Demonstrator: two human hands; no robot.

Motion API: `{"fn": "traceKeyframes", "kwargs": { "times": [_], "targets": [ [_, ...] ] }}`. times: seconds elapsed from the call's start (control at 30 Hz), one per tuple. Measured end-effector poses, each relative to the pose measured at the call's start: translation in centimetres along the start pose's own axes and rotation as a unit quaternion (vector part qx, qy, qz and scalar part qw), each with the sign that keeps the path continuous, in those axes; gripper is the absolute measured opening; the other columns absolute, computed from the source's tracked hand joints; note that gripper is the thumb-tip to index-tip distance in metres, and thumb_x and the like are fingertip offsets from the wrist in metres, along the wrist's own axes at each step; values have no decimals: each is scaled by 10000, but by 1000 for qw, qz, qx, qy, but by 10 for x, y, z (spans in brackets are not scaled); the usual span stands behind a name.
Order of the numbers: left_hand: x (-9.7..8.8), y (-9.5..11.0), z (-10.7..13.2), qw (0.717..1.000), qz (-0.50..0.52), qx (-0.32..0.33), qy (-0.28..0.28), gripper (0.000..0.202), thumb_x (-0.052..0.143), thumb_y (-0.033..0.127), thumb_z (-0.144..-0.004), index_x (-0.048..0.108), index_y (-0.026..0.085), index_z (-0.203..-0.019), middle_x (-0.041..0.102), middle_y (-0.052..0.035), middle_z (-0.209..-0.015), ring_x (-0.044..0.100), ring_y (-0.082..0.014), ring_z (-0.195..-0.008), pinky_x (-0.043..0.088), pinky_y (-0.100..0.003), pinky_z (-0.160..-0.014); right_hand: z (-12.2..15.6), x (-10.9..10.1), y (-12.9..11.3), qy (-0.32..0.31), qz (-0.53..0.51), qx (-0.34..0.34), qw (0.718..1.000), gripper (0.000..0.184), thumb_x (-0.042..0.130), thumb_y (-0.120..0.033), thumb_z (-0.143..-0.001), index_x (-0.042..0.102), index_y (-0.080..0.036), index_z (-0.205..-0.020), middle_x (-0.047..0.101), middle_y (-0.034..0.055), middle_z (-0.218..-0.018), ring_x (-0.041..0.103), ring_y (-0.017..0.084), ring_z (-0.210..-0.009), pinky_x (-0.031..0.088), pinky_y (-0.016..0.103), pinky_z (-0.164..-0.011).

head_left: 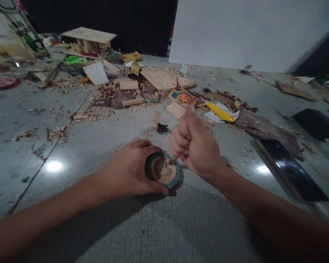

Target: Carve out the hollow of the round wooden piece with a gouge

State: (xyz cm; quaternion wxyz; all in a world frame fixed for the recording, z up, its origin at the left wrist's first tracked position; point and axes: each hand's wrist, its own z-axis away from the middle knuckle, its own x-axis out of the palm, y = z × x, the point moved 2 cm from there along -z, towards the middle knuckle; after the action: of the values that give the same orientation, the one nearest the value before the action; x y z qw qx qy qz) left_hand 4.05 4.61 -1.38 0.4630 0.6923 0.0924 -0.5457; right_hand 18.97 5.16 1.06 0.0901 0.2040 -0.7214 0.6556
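Teal-rimmed tan wooden disc (164, 171); yellow knife (219, 112); grey floor (98, 146).

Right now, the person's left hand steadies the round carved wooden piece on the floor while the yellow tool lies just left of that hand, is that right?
Not quite. The left hand does steady the round carved wooden piece, but the head view shows the yellow tool lying beyond the right hand, to the right, among wood shavings.

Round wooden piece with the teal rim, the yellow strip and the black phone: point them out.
Round wooden piece with teal rim (164, 171), head view, on its carved pale face.
Yellow strip (219, 111), head view, mid-length.
Black phone (290, 170), head view, on its glossy screen.
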Motion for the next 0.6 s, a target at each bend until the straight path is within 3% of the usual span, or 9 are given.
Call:
{"fn": "traceKeyframes", "kwargs": {
  "times": [0.13,0.23,0.43,0.6],
  "targets": [
    [1,-1,1,999,-9,-24,21,723,833,663,-566,698,162,-1070,670,-108,-1036,603,-326,-1004,483,-465,-892,9,8,-8,-13,25,-68,997,633,704,-487,-872,328,-190,-458,239,-70,-434,218,61,-383,223,238,-389],
    [2,-1,3,999,0,-16,32,748,847,646,-556,695,165,-1107,675,-102,-1047,611,-335,-1023,491,-478,-903,13,8,-13,-21,2,-30,999,655,681,-477,-886,256,-188,-481,187,-66,-441,176,69,-387,174,261,-383],
    [3,-4,1,999,1,-10,32,806,841,660,-545,681,159,-1155,675,-105,-1072,612,-334,-1020,494,-491,-913,7,0,-7,-26,-16,-24,999,631,709,-467,-852,277,-195,-481,186,-66,-444,180,75,-385,167,280,-386],
    [2,-4,1,1000,0,0,13,747,797,703,-585,693,168,-1096,681,-103,-1044,608,-317,-988,492,-481,-897,3,-3,-5,-47,-28,24,998,623,680,-454,-878,272,-197,-483,175,-73,-437,148,71,-372,138,270,-370]
  ]
}}
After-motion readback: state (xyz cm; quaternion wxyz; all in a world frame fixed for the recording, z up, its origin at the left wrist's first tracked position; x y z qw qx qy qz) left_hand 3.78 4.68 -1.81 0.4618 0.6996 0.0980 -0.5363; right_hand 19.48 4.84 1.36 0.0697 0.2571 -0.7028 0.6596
